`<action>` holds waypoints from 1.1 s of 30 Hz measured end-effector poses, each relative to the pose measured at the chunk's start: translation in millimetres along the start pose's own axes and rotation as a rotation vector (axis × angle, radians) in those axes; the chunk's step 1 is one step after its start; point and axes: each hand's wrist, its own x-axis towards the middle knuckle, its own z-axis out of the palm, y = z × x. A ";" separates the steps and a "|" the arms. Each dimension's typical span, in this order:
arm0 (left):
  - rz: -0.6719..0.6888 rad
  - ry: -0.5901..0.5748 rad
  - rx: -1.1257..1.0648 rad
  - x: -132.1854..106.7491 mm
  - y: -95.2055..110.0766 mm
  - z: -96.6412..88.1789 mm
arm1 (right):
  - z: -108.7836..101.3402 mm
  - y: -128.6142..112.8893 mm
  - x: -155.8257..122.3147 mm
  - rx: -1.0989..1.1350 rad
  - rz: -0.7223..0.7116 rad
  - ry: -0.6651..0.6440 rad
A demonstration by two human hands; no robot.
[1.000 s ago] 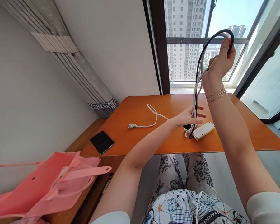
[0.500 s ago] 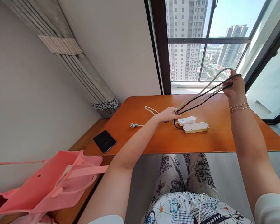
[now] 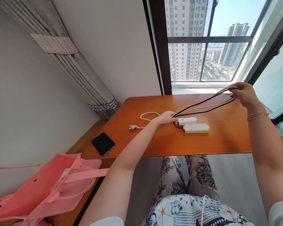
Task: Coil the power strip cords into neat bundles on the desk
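A looped bundle of black and white power cords (image 3: 202, 103) stretches between my two hands above the table. My left hand (image 3: 166, 117) is closed around the bundle's left end, low over the tabletop. At the other end, my right hand (image 3: 244, 94) pinches the loops, raised near the window side. Two white power strips (image 3: 196, 128) lie side by side just right of my left hand; a black cord curves down to the nearer one. Left of that hand, a white cord loop and its plug (image 3: 133, 127) rest on the wood.
The orange-brown table (image 3: 226, 141) spans in front of my legs, with a black tablet (image 3: 103, 144) at its left end. A pink bag (image 3: 49, 188) sits at the lower left. Behind the table are a window (image 3: 186, 62) and a tied curtain (image 3: 85, 75).
My right hand has moved down and to the right, drawing the cord loops lower and straighter. My left hand has shifted slightly left, still gripping the bundle.
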 end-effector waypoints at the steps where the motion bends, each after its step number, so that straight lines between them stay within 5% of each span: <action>1: 0.007 0.025 0.052 1.3 0.2 0.9 | 0.2 3.4 -0.6 -0.037 -0.009 0.045; 6: 0.033 0.027 0.073 2.0 3.0 -0.7 | -9.4 25.0 -6.0 -0.656 -0.165 0.194; 9: 0.070 -0.009 0.039 1.3 2.4 -3.2 | -21.3 39.8 -11.0 -0.992 -0.219 0.126; 14: 0.109 0.120 0.008 9.1 2.5 -7.0 | -30.5 69.7 -17.5 -1.075 -0.049 -0.134; 17: 0.177 0.158 -0.224 15.4 11.7 -15.3 | -24.4 86.3 -20.7 -0.854 0.046 -0.256; 21: 0.260 0.180 -0.528 18.4 32.6 -31.0 | -2.7 94.8 -26.2 -0.246 0.064 -0.158; 26: 0.273 0.215 -0.755 6.9 54.0 -42.6 | 24.5 92.9 -37.9 0.379 0.173 -0.210; 33: 0.270 0.182 -0.902 -22.8 89.1 -43.6 | 40.8 96.1 -48.1 0.687 0.325 -0.202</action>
